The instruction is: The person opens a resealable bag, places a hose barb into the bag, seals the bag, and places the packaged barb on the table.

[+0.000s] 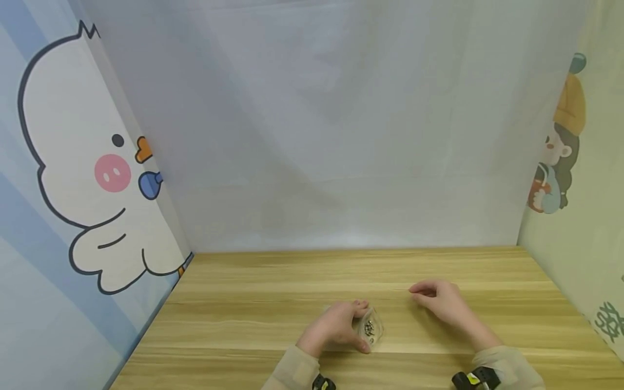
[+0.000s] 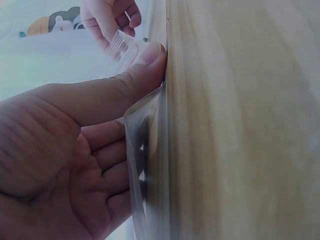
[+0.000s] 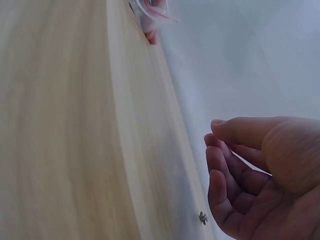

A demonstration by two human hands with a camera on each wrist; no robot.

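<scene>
Near the front middle of the table, my left hand [image 1: 335, 326] holds a clear zip bag [image 1: 378, 324], its thumb on one side and fingers on the other. Inside lie several small metal pieces [image 1: 369, 328], too small to name. The left wrist view shows the thumb pressed on the bag's plastic [image 2: 131, 150], with the zip strip [image 2: 121, 46] beyond. Off to the right, my right hand [image 1: 444, 303] hovers over the wood, thumb and forefinger tips close together. Nothing shows between them. A small metal piece [image 3: 203, 218] sits beside that hand in the right wrist view.
The wood-grain table [image 1: 253, 281] runs back to a pale grey cloth [image 1: 341, 135]. Printed cloths flank it, a cartoon duck [image 1: 73, 146] at left and a cartoon figure [image 1: 553, 184] at right. Each wrist wears a black camera mount [image 1: 480, 378].
</scene>
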